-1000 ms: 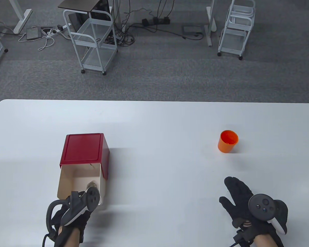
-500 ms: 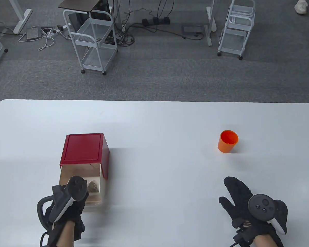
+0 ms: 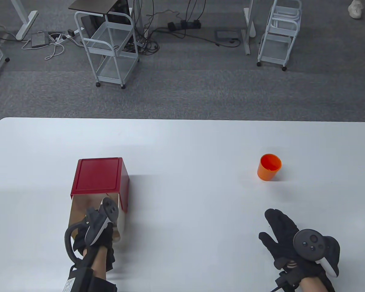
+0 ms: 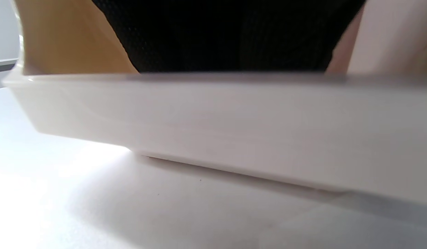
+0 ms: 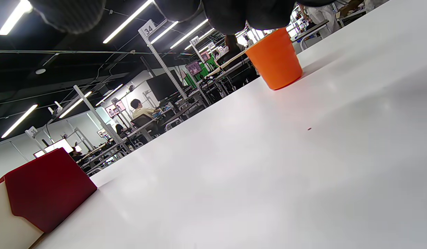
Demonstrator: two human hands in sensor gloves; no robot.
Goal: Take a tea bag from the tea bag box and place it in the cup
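Fingers of my left hand [image 3: 92,235] reached into the open front of the box [image 3: 99,176], past its cream tray [image 4: 213,117], with the tracker tilted up over the opening. They were hidden behind the tray wall and the tracker, so I could not tell whether they were apart or pinched on anything, and the tea bag was out of sight. My right hand [image 3: 287,243] lay flat on the table [image 3: 185,146] near its front edge, fingers spread and holding nothing, pointing toward the cup [image 3: 269,167]. That orange cup stood upright, well apart from the box and just beyond my right fingertips. White and bare, the table carried only these things. Behind it lay grey carpet, two white wire carts [image 3: 111,45] and a tangle of cables [image 3: 158,30].
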